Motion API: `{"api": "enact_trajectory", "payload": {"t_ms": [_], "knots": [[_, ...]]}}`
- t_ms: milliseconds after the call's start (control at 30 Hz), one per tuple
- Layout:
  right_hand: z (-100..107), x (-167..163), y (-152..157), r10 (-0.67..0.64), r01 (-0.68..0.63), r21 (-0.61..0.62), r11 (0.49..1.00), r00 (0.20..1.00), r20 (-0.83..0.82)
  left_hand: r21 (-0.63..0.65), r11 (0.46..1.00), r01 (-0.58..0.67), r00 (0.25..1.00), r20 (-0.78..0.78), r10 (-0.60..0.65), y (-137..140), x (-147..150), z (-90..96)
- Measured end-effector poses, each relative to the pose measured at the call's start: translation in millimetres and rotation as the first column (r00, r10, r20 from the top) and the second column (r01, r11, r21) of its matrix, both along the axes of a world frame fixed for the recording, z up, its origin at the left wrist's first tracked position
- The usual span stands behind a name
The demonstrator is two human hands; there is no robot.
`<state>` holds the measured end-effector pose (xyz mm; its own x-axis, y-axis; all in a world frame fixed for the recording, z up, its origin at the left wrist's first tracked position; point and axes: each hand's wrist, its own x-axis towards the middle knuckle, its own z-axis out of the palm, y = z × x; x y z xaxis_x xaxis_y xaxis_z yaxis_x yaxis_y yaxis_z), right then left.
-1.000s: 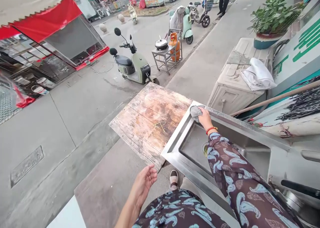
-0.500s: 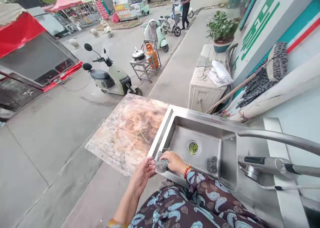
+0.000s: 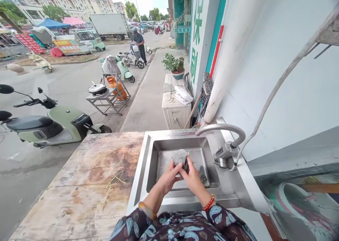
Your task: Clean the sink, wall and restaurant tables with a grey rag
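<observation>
Over the basin of a steel sink point(image 3: 209, 138), both my hands hold a wet-looking grey cloth point(image 3: 181, 156). My left hand point(image 3: 169, 177) grips its left side, thumb on top. On the other side my right hand point(image 3: 192, 175) has its fingers closed round the cloth, and the two thumbs nearly meet. A dark steel-wool scourer point(image 3: 202, 174) lies in the basin to the right of my right hand. The drain is hidden behind my hands and the cloth. A curved tap point(image 3: 225, 128) rises from the sink's right side.
Left of the sink is a worn wooden board point(image 3: 87, 184) with a loop of yellowish string point(image 3: 116, 179). Beyond stand a green scooter point(image 3: 58, 124), a metal stand point(image 3: 106, 100) with a gas cylinder point(image 3: 119, 89), and a beige box point(image 3: 176, 108). A mop point(image 3: 205, 92) leans against the wall.
My view has swung up and to the right. Both hands, with the grey cloth, have moved from the sink's left edge to over the basin; my left hand now grips it too.
</observation>
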<state>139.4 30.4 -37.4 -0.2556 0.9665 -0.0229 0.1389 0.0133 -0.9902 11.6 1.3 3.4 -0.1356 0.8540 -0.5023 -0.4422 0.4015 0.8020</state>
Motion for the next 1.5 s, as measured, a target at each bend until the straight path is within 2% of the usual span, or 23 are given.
{"api": "enact_trajectory", "payload": {"t_ms": [67, 167, 233, 333, 367, 433, 533, 600, 700, 800, 867, 900, 933, 1000, 1067, 1167, 1200, 1267, 1333, 1367, 1500], "knots": [[7, 4, -8, 0.098, -0.095, 0.036, 0.995, 0.992, -0.079, 0.044, 0.999, 0.007, 1.0, 0.03, -0.008, 14, 10, 0.0], [14, 28, -5, 0.213, -0.213, 0.017, 0.977, 0.966, -0.145, 0.057, 0.998, -0.009, 1.0, 0.019, 0.008, 21, 7, -2.6], [15, 49, 4, 0.198, -0.199, -0.002, 0.98, 0.975, -0.1, 0.053, 0.998, -0.026, 1.0, -0.017, 0.027, 19, 0, -5.2], [14, 65, 15, 0.118, -0.118, 0.008, 0.993, 0.993, 0.015, -0.028, 0.989, -0.142, 0.987, -0.075, 0.139, 12, -8, -8.6], [14, 63, 15, 0.131, -0.131, 0.01, 0.991, 0.99, 0.045, -0.057, 0.982, -0.181, 0.981, -0.086, 0.176, 10, -9, -9.1], [13, 47, 11, 0.238, -0.242, 0.031, 0.97, 0.967, 0.091, -0.082, 0.976, -0.202, 0.977, -0.078, 0.196, 3, -10, -8.7], [8, 8, 4, 0.353, -0.366, 0.101, 0.925, 0.927, 0.129, -0.082, 0.987, -0.14, 0.99, -0.01, 0.139, -8, -13, -4.6], [1, -17, 6, 0.35, -0.357, 0.116, 0.927, 0.934, 0.079, -0.077, 0.992, -0.096, 0.995, 0.034, 0.099, -17, -21, -1.2], [-16, -47, 21, 0.316, -0.316, 0.02, 0.948, 0.942, -0.114, -0.072, 0.996, -0.054, 0.996, 0.065, 0.058, -27, -41, 1.5], [-29, -66, 55, 0.125, -0.174, -0.147, 0.974, 0.948, -0.294, -0.095, 0.991, -0.094, 0.995, 0.029, 0.097, -33, -64, -0.5], [-33, -66, 92, -0.092, 0.025, -0.198, 0.98, 0.936, -0.341, -0.112, 0.984, -0.141, 0.99, -0.006, 0.142, -37, -78, -4.0], [-34, -61, 115, -0.212, 0.162, -0.181, 0.97, 0.928, -0.305, -0.125, 0.978, -0.167, 0.986, -0.018, 0.166, -39, -85, -6.3], [-36, -52, 139, -0.331, 0.307, -0.133, 0.942, 0.914, -0.233, -0.143, 0.971, -0.193, 0.981, -0.027, 0.191, -41, -91, -8.9], [-39, -28, 187, -0.543, 0.544, 0.022, 0.839, 0.839, -0.038, -0.183, 0.954, -0.239, 0.971, -0.032, 0.237, -48, -102, -14.7], [-47, -2, 228, -0.658, 0.649, 0.116, 0.752, 0.747, 0.093, -0.231, 0.932, -0.278, 0.96, -0.033, 0.278, -57, -111, -21.0], [-65, 8, 262, -0.708, 0.695, 0.139, 0.705, 0.677, 0.201, -0.286, 0.904, -0.316, 0.947, -0.034, 0.32, -67, -123, -29.7], [-71, 1, 265, -0.699, 0.682, 0.165, 0.712, 0.669, 0.252, -0.295, 0.898, -0.326, 0.943, -0.032, 0.332, -70, -127, -31.7], [-81, -30, 262, -0.615, 0.561, 0.254, 0.788, 0.694, 0.374, -0.301, 0.889, -0.347, 0.934, -0.025, 0.356, -73, -133, -34.2], [-86, -76, 248, -0.46, 0.332, 0.33, 0.884, 0.745, 0.483, -0.298, 0.88, -0.37, 0.924, -0.017, 0.383, -73, -139, -34.6], [-87, -101, 239, -0.378, 0.217, 0.346, 0.913, 0.77, 0.514, -0.297, 0.875, -0.383, 0.918, -0.015, 0.396, -73, -141, -34.3], [-84, -199, 195, -0.132, -0.054, 0.34, 0.939, 0.856, 0.5, -0.295, 0.848, -0.44, 0.888, -0.002, 0.46, -77, -148, -33.1]]}}
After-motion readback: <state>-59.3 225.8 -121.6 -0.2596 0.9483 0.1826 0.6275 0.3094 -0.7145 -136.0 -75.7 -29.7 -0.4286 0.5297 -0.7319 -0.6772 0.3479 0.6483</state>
